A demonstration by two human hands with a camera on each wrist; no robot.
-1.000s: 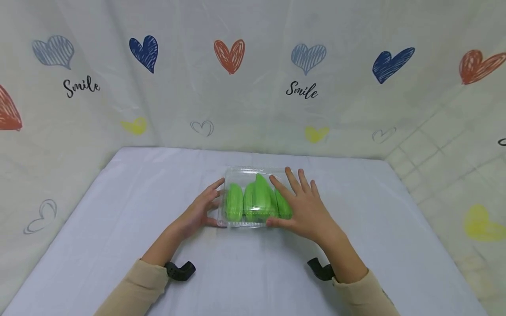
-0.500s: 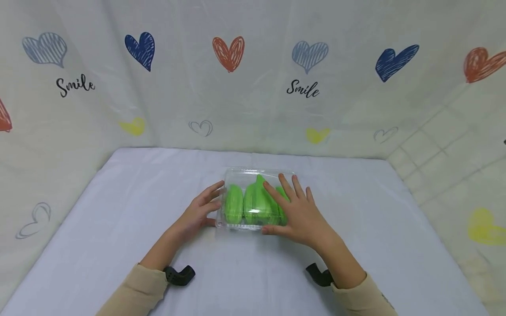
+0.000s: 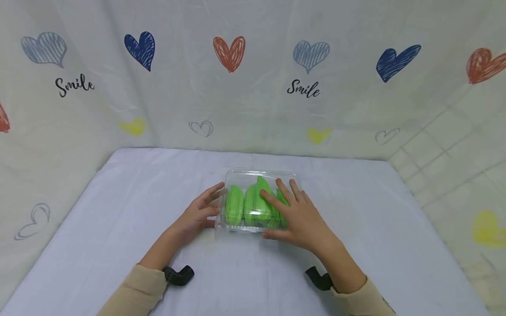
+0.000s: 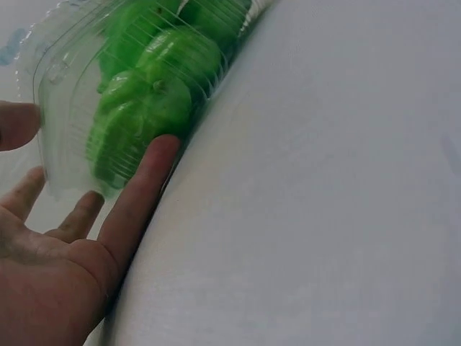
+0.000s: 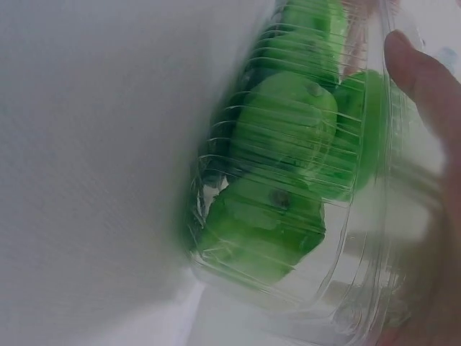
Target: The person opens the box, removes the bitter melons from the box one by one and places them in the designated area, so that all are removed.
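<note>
Left grip [image 3: 193, 218] set wide: fingers straight and apart, tips at the left side of the box [image 3: 242, 174], curled round nothing. Left wrist view puts one fingertip low beside the box wall, close to the table; firmness of contact cannot be told. Behind this hand, a black mount [image 3: 179, 275] at the wrist, then a beige sleeve [image 3: 136, 287].

Box is clear plastic with a ribbed wall, on the table [image 3: 253, 281] near its middle, between the two hands. Inside, several green pieces [image 3: 235, 206] stand in a row, their long sides running toward the far edge; at least one lies on top of others, its tapered tip showing beyond them. Exact count not readable.

Right of these, the right grip [image 3: 303, 220], also wide: fingers fanned over the right part of the box, partly covering the green pieces. Right wrist view shows one fingertip at the box rim. A second mount [image 3: 319, 279] and second sleeve [image 3: 363, 299] follow.

White cloth covers the table. Behind it, a pale backdrop [image 3: 253, 103] with, left to right, a light-blue heart, a dark-blue heart, a red heart and further repeats; "Smile" printed twice in black.
</note>
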